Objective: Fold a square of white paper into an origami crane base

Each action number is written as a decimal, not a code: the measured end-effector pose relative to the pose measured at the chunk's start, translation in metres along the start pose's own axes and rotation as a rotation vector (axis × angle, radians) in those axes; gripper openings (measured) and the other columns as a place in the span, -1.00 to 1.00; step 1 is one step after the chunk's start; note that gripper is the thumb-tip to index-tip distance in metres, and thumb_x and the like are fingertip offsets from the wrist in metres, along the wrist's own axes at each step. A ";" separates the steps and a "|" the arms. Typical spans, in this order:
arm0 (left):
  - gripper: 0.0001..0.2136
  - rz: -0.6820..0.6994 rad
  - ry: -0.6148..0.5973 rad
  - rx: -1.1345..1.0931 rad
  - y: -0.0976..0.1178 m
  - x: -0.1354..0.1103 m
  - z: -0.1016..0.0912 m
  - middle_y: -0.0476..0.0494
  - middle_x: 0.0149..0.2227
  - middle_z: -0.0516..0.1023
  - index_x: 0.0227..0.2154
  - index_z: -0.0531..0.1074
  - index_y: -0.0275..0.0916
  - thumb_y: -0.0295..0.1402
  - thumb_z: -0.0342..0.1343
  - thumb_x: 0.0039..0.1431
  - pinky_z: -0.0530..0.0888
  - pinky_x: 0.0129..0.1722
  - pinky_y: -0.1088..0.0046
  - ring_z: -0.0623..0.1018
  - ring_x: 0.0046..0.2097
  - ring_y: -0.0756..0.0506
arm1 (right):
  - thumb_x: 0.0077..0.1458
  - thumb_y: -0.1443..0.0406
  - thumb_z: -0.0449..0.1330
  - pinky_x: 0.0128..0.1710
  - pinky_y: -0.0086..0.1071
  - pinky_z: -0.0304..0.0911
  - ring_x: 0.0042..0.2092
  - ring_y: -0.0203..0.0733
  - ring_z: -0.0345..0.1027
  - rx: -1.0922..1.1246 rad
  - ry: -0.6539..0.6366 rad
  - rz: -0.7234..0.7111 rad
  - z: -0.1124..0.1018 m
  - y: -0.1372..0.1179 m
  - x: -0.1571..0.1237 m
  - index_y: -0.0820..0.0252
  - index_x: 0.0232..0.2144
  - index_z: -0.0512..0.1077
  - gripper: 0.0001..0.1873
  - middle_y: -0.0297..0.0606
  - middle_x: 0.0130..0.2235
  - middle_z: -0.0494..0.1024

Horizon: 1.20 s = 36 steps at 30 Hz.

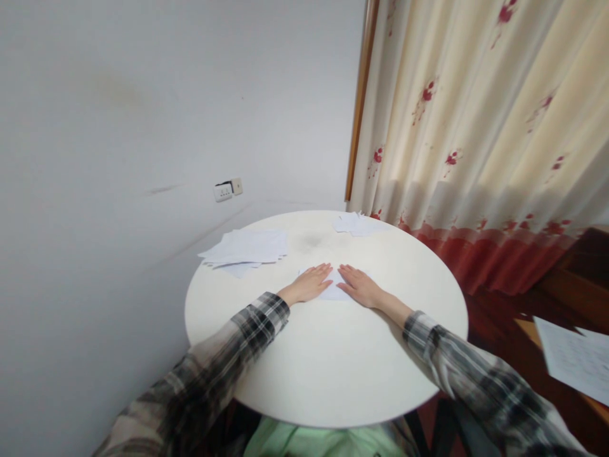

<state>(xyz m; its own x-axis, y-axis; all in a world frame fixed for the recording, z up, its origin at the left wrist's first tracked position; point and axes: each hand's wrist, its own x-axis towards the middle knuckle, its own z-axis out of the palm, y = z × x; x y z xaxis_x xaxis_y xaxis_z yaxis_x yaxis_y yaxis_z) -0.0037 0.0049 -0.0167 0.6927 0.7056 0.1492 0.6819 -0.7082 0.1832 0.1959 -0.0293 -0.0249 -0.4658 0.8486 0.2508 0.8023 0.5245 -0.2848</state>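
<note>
A small piece of white paper (pixel 334 292) lies on the round white table (pixel 333 368), partly covered by both hands. My left hand (pixel 311 282) rests flat on its left part, fingers stretched out and pointing to the right. On its right part lies my right hand (pixel 360 285), also flat, with the fingers extended toward the left. A narrow gap between the fingertips shows the paper. Its outer edges are mostly hidden under the palms.
A stack of white sheets (pixel 252 246) sits at the table's back left. Smaller paper pieces (pixel 354 224) lie near the far edge. Beyond are a wall with a socket (pixel 222 192) and a floral curtain (pixel 447 127). Written sheets (pixel 573 355) are at the lower right.
</note>
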 end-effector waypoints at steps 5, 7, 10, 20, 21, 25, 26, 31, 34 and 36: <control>-0.52 -0.113 -0.015 0.043 -0.010 0.001 -0.007 -0.31 0.21 -0.01 0.13 0.04 -0.36 -0.19 -0.30 0.22 -0.01 0.14 0.31 0.02 0.22 -0.13 | 0.08 -0.10 -0.22 0.16 -0.12 -0.22 0.24 -0.06 -0.24 -0.041 -0.063 0.095 -0.009 0.010 -0.003 0.25 0.17 0.00 -0.25 -0.10 0.22 -0.04; -0.50 -0.128 -0.021 0.051 -0.011 0.000 -0.008 -0.31 0.21 -0.02 0.13 0.03 -0.38 -0.18 -0.30 0.22 -0.01 0.14 0.31 0.00 0.23 -0.14 | 0.07 -0.11 -0.23 0.16 -0.08 -0.25 0.24 -0.04 -0.26 -0.056 -0.078 0.129 -0.011 0.014 -0.003 0.24 0.18 -0.02 -0.24 -0.12 0.23 -0.06; -0.51 -0.124 -0.004 0.053 -0.011 -0.001 -0.009 -0.32 0.21 -0.01 0.13 0.02 -0.38 -0.18 -0.29 0.22 -0.01 0.14 0.32 0.00 0.23 -0.13 | 0.08 -0.10 -0.22 0.15 -0.05 -0.26 0.24 -0.03 -0.26 -0.071 -0.078 0.164 -0.013 0.020 -0.003 0.19 0.18 -0.03 -0.27 -0.16 0.23 -0.06; -0.63 0.154 0.066 -0.066 0.000 -0.002 -0.005 -0.06 0.14 0.21 0.05 0.21 -0.14 -0.45 -0.26 0.20 0.10 0.13 0.38 0.18 0.16 0.00 | 0.09 0.17 -0.02 -0.02 -0.26 0.06 0.01 -0.08 0.19 -0.101 0.204 0.265 -0.014 0.038 0.003 0.30 -0.15 0.33 -0.64 0.00 -0.07 0.39; -0.64 0.158 0.072 -0.086 0.003 -0.003 -0.005 -0.05 0.12 0.25 0.00 0.27 -0.14 -0.45 -0.25 0.20 0.12 0.12 0.41 0.22 0.14 0.00 | 0.06 0.18 0.01 -0.07 -0.30 0.09 -0.05 -0.09 0.23 -0.079 0.229 0.255 -0.014 0.039 0.003 0.30 -0.21 0.35 -0.67 -0.02 -0.14 0.43; -0.66 0.116 0.109 -0.085 0.013 -0.007 -0.008 -0.13 0.08 0.30 -0.08 0.36 -0.22 -0.23 -0.16 0.19 0.15 0.11 0.40 0.27 0.11 -0.07 | -0.07 0.14 0.12 -0.21 -0.35 0.14 -0.23 -0.15 0.28 0.054 0.298 0.303 -0.015 0.039 0.007 0.24 -0.44 0.36 -0.74 -0.15 -0.32 0.44; -0.63 0.114 0.109 -0.072 0.015 -0.009 -0.009 -0.16 0.08 0.30 -0.07 0.36 -0.24 -0.17 -0.14 0.17 0.14 0.11 0.40 0.26 0.12 -0.09 | -0.09 0.14 0.14 -0.24 -0.36 0.14 -0.27 -0.18 0.29 0.119 0.311 0.326 -0.015 0.039 0.008 0.23 -0.48 0.35 -0.75 -0.18 -0.36 0.44; -0.53 0.100 0.107 -0.005 0.016 -0.012 -0.009 -0.20 0.12 0.24 -0.02 0.29 -0.23 -0.03 -0.12 0.12 0.11 0.12 0.40 0.22 0.14 -0.10 | -0.25 0.18 0.24 -0.39 -0.40 0.16 -0.42 -0.26 0.27 0.474 0.425 0.417 -0.013 0.036 0.009 0.22 -0.27 0.30 -0.57 -0.33 -0.45 0.42; -0.52 0.070 0.123 0.018 0.015 -0.012 -0.006 -0.21 0.13 0.21 0.00 0.26 -0.24 -0.04 -0.15 0.14 0.11 0.11 0.37 0.20 0.15 -0.12 | -0.30 0.22 0.26 -0.40 -0.41 0.19 -0.41 -0.25 0.30 0.626 0.418 0.398 -0.011 0.031 0.008 0.22 -0.12 0.23 -0.39 -0.33 -0.41 0.45; -0.52 0.066 0.130 0.034 0.014 -0.011 -0.005 -0.22 0.13 0.21 0.01 0.25 -0.25 -0.04 -0.17 0.15 0.12 0.11 0.36 0.20 0.15 -0.12 | -0.29 0.24 0.25 -0.34 -0.39 0.21 -0.34 -0.24 0.33 0.641 0.407 0.333 -0.011 0.026 0.007 0.22 -0.12 0.25 -0.40 -0.28 -0.33 0.47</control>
<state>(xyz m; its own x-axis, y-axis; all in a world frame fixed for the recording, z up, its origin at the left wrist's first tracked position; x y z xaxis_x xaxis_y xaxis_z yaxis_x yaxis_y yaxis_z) -0.0031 -0.0129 -0.0107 0.7015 0.6531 0.2852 0.6449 -0.7521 0.1361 0.2178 -0.0100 -0.0200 0.0288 0.9397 0.3408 0.4483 0.2926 -0.8446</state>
